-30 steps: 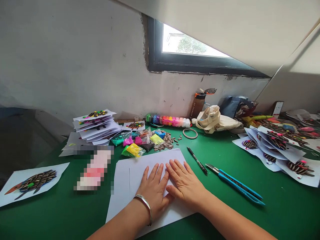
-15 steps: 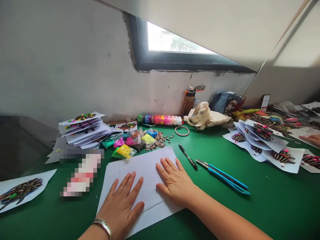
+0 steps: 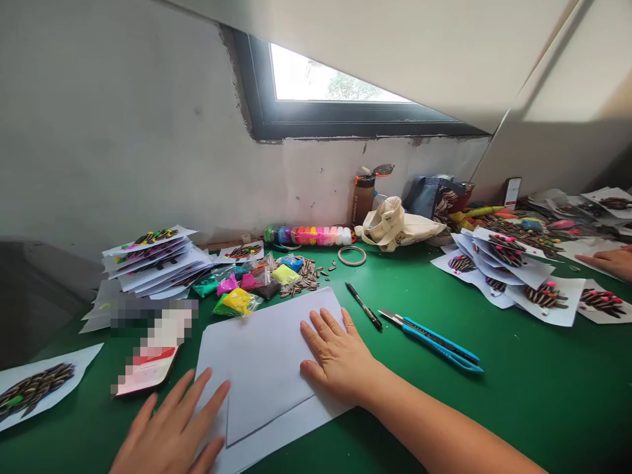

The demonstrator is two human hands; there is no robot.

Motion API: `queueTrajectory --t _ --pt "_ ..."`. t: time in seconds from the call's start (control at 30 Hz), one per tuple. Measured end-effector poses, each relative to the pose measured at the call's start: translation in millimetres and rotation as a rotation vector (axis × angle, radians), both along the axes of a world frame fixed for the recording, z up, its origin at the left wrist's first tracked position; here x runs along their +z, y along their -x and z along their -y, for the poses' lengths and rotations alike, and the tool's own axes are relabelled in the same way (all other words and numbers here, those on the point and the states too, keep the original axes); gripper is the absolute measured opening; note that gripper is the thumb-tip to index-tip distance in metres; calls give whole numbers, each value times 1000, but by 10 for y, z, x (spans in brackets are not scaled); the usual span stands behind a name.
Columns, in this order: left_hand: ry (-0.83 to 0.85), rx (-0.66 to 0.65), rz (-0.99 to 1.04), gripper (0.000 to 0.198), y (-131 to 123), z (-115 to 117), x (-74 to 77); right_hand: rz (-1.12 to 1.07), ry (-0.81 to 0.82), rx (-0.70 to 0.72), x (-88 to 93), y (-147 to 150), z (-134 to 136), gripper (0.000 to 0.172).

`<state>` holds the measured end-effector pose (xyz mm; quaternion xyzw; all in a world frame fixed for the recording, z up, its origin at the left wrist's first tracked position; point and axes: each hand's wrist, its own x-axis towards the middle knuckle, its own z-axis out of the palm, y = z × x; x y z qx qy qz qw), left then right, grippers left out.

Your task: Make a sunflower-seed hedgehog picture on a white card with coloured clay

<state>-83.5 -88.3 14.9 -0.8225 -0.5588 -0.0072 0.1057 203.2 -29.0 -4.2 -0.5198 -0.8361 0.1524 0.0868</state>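
Observation:
My right hand (image 3: 338,355) lies flat on a folded white paper sheet (image 3: 261,362), fingers spread near its top right edge. A larger white sheet (image 3: 291,424) sticks out beneath it on the green table (image 3: 498,395). My left hand (image 3: 170,424) sits at the bottom left with its fingers apart, and its fingertips reach the sheet's left edge. Neither hand holds anything. To the right of my right hand lie a black pen (image 3: 363,305) and a blue-handled utility knife (image 3: 434,343).
Bags of coloured clay (image 3: 237,301) and sunflower seeds (image 3: 306,276) lie behind the paper. Stacked seed-collage pictures (image 3: 153,260) stand at left, more (image 3: 508,270) at right. A blurred object (image 3: 153,349) lies left of the paper. Another person's hand (image 3: 605,262) rests at far right.
My left hand has slid toward the lower left, mostly off the paper. My right hand stays on the sheet. The view has turned slightly, and the other person's hand reaches further in.

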Motion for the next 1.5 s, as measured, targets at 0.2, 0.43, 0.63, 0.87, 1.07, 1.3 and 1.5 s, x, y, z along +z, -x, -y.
queueTrajectory --t 0.2,0.43,0.63,0.87,1.07,1.3,1.5 --pt "210 -187 168 53 -978 -452 56 39 -48 -20 -81 7 1 65" --pt "330 -172 199 64 -1179 -611 -211 -59 -174 -68 -53 -96 -64 43" --pt "351 -181 194 60 -1142 -589 -151 -181 -449 -374 183 -760 -11 37" --pt "335 -234 234 60 -1051 -604 -194 165 -386 -678 -231 -1506 529 43" --pt "287 -242 226 59 -1043 -559 -109 157 -460 -705 -329 -1457 605 36" --pt "342 -217 233 58 -1029 -613 -172 50 -383 -280 -74 -1029 598 36" --pt "360 -226 241 59 -1006 -641 -171 94 -394 -295 -142 -920 621 36"
